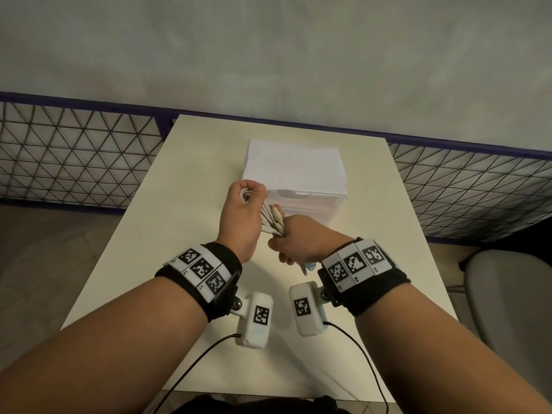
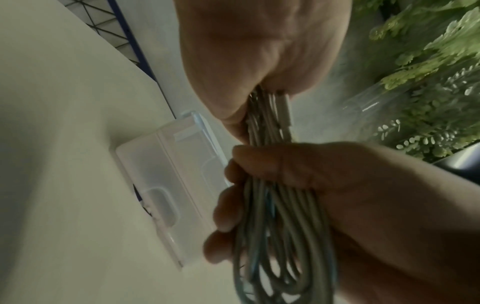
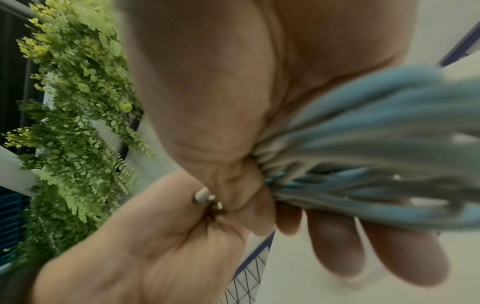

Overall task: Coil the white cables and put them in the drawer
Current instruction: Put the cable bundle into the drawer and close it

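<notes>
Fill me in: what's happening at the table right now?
A person holds a bundle of white cables above the table. The left hand grips the far end of the bundle, the right hand the near end. The drawer box behind looks closed, so nothing is stowed yet.

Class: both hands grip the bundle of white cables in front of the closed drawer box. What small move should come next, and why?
Probably let the right hand take the whole cable bundle, freeing the left hand to pull open the drawer. The cables already look coiled and gathered, and the drawer is still shut.
</notes>
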Demonstrator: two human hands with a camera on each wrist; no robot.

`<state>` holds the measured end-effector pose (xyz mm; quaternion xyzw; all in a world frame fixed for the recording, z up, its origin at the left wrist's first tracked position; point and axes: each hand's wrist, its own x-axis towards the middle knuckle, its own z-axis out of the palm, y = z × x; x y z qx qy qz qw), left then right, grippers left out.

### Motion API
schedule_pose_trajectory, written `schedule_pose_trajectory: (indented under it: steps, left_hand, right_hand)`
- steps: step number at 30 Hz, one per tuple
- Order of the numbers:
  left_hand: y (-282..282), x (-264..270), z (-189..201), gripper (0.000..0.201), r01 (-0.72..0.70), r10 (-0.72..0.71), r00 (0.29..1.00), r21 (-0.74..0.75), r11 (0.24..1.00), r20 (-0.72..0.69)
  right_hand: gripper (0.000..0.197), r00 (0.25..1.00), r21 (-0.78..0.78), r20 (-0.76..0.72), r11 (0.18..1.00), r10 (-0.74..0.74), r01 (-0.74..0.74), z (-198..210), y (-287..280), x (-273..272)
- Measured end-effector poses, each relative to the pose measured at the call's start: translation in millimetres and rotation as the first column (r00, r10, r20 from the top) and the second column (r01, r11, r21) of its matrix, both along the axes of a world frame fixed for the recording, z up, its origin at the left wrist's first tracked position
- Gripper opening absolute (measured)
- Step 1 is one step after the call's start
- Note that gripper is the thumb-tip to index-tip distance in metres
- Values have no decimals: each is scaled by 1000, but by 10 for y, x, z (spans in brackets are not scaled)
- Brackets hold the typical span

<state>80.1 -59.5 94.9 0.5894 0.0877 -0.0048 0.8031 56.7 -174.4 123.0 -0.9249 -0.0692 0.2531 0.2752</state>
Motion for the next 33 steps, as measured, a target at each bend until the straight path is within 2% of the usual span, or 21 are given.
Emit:
schedule_pose_trajectory:
  steps: [1, 4, 9, 11, 14, 17, 20, 22, 27, 30, 33]
  left_hand:
    - [-24, 6, -22, 3, 8, -8, 1000, -16, 1000, -4]
    - [-80, 22, -84, 12, 26, -25, 1000, 18, 1000, -14]
    - [-119, 64, -298, 15, 80, -55, 989, 188, 979, -135]
    - [-142, 113, -326, 16, 196, -164, 958, 117, 974, -234]
    - [-104, 257, -421, 37, 370, -378, 853, -95, 924, -360]
    - [-19, 409, -620, 42, 390, -449, 764, -223, 893, -464]
    - [-20, 461, -808, 34, 433, -472, 712, -204, 878, -520]
    - [-78, 458, -895, 36, 462, -495, 683, -208, 862, -536]
    - [-264, 502, -1068, 59, 330, -476, 695, -350, 877, -539]
    - [-339, 527, -1138, 59, 258, -467, 701, -418, 871, -539]
    - [-355, 526, -1142, 58, 252, -472, 688, -429, 867, -551]
  right_hand:
    - [22, 1000, 5, -1, 1000, -7, 7, -25, 8, -7]
    - [29, 1000, 50, 11, 999, -22, 22, -101, 8, -40]
    - [36, 999, -28, -38, 1000, 8, -9, -258, -61, -78]
    - [35, 996, -23, -83, 999, -34, 32, -320, -125, -73]
    - [32, 987, -12, -121, 994, -110, 109, -370, -309, -66]
    - [30, 974, -49, -110, 980, -199, 194, -406, -562, -62]
    - [26, 950, -45, -62, 952, -305, 303, -435, -809, -68]
    - [27, 931, -33, -38, 932, -362, 361, -445, -942, -61]
    - [28, 897, -31, 23, 896, -442, 443, -440, -1135, -63]
    - [29, 890, -35, 34, 890, -454, 455, -427, -1194, -97]
    - [28, 895, -39, 44, 895, -443, 445, -413, -1229, -125]
